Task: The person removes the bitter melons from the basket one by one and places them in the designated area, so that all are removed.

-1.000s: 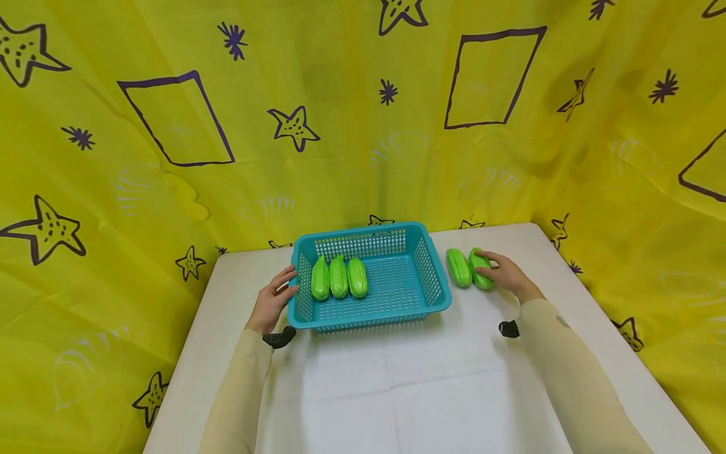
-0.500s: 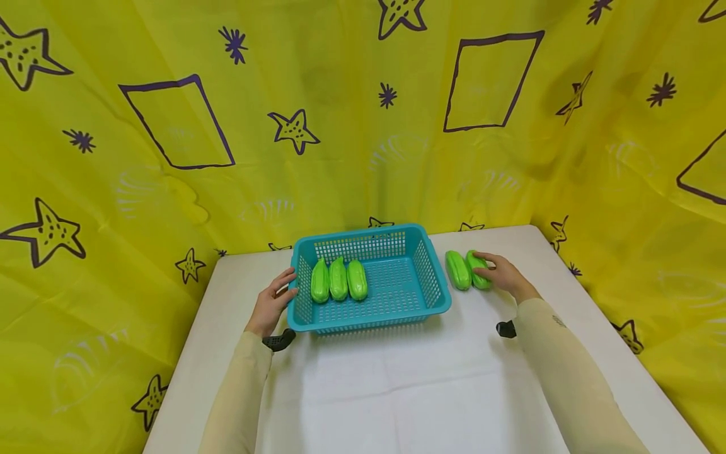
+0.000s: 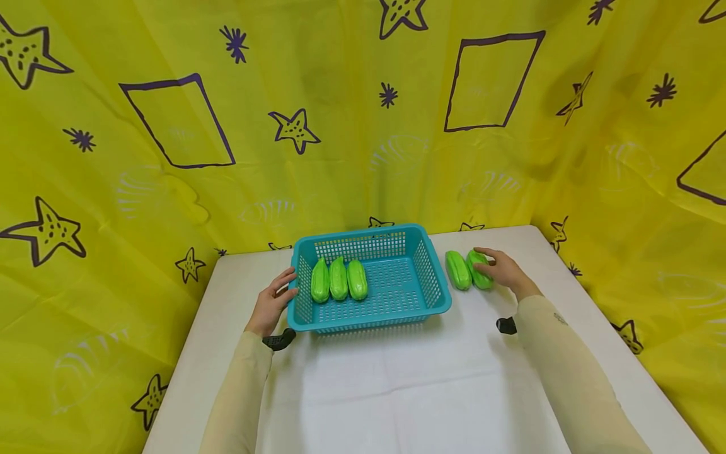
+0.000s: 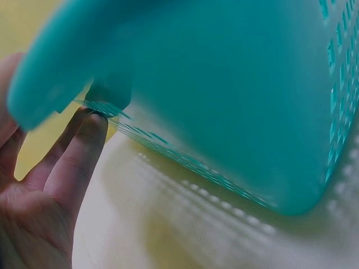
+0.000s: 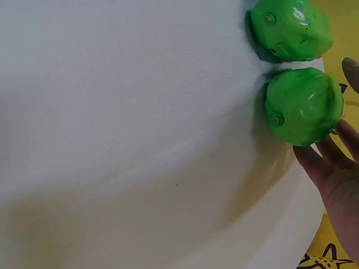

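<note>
At the blue-green plastic basket (image 3: 371, 318), my left hand (image 3: 272, 304) touches the left end with extended fingers. In the left wrist view, fingertips (image 4: 92, 126) press the basket's outer wall, and the rim hides part of the hand. Three green cucumber-like toy vegetables (image 3: 338, 280) lie side by side in the basket's left half. On the table to its right are two more, a left one (image 3: 458, 270) and a right one (image 3: 479, 268). My right hand (image 3: 505, 272) is at the right one, fingers against its side; its thumb stands apart in the right wrist view.
A white-covered table (image 3: 391, 391) carries everything. Yellow curtains (image 3: 351, 183) with purple drawings hang along its back and sides. Black wrist devices (image 3: 279, 339) show under both forearms.
My right hand has shifted slightly at the right-hand vegetable, its fingers changing position over it. The left hand, basket and vegetables stay essentially in place.
</note>
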Demonstrator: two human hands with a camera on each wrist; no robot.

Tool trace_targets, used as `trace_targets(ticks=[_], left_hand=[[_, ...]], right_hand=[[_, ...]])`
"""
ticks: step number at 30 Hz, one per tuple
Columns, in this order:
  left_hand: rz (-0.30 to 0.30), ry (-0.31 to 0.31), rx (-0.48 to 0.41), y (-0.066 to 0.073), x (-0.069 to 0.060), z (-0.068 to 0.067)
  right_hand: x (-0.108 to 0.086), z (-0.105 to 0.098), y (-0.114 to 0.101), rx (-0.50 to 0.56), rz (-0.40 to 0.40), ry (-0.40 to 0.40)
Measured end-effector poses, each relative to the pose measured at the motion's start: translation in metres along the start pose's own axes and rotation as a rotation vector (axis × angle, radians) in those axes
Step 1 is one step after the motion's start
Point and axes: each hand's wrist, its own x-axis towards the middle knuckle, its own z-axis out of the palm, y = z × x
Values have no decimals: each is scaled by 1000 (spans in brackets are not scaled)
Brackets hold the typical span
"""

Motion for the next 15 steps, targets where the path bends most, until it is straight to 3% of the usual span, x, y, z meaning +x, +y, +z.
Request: trace_targets(ticks=[15], left_hand=[[13, -11, 4, 0, -1, -1]], right_hand=[[2, 2, 2, 0, 43, -2]])
